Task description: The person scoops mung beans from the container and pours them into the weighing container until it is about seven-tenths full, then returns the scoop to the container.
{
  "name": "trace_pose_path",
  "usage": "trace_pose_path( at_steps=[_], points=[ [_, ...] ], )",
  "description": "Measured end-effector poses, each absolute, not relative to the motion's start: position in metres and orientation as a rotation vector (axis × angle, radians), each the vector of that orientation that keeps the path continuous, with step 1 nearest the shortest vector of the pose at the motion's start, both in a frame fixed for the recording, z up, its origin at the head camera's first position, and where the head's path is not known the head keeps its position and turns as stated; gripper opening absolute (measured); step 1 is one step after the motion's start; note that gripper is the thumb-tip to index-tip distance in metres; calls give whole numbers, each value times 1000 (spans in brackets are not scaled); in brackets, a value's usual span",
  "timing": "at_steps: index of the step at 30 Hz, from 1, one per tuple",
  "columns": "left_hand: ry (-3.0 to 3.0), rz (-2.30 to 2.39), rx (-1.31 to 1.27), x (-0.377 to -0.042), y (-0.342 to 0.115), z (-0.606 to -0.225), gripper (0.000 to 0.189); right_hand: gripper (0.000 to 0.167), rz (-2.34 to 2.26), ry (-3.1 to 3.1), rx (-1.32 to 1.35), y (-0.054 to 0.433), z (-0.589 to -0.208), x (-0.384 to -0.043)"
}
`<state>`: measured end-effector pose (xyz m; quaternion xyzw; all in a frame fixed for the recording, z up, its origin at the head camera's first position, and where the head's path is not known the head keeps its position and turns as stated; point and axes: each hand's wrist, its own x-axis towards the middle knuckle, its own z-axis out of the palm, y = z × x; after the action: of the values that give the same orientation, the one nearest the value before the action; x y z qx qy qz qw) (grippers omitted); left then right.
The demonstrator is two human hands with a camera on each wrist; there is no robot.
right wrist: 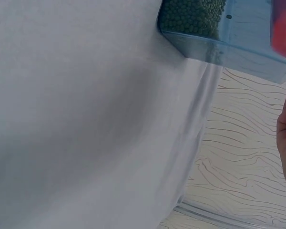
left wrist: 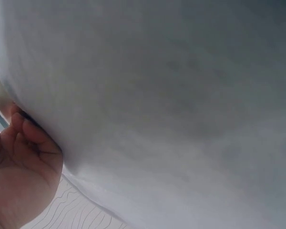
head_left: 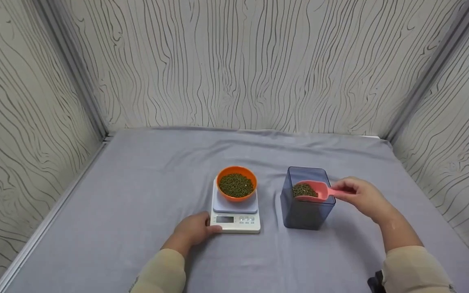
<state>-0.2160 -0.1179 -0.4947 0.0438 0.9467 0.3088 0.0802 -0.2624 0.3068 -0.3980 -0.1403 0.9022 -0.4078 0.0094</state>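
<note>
A white kitchen scale (head_left: 235, 224) bears an orange bowl (head_left: 236, 169) filled with small green beans (head_left: 236, 186). My left hand (head_left: 196, 228) holds the scale's front left corner, thumb on its front edge; in the left wrist view its fingers are curled. Between the thumb and fingers of my right hand (head_left: 364, 197) is the handle of a pink scoop (head_left: 323, 190). Green beans lie in the scoop, which is over the mouth of a translucent blue container (head_left: 308, 173). More beans show through the container (right wrist: 248, 55) in the right wrist view.
A wrinkled grey cloth (head_left: 136, 183) covers the table. Wood-grain patterned panels (head_left: 234, 65) rise behind it and on both sides. Near the right sleeve a small black object (head_left: 375, 283) shows at the bottom edge.
</note>
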Motion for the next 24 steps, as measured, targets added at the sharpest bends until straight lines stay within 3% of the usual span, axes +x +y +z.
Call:
trace_pose_path(
  at_steps=[24],
  points=[
    [2830, 951, 117, -214, -117, -494, 36, 38, -1385, 2764, -329, 309, -409, -260]
  ],
)
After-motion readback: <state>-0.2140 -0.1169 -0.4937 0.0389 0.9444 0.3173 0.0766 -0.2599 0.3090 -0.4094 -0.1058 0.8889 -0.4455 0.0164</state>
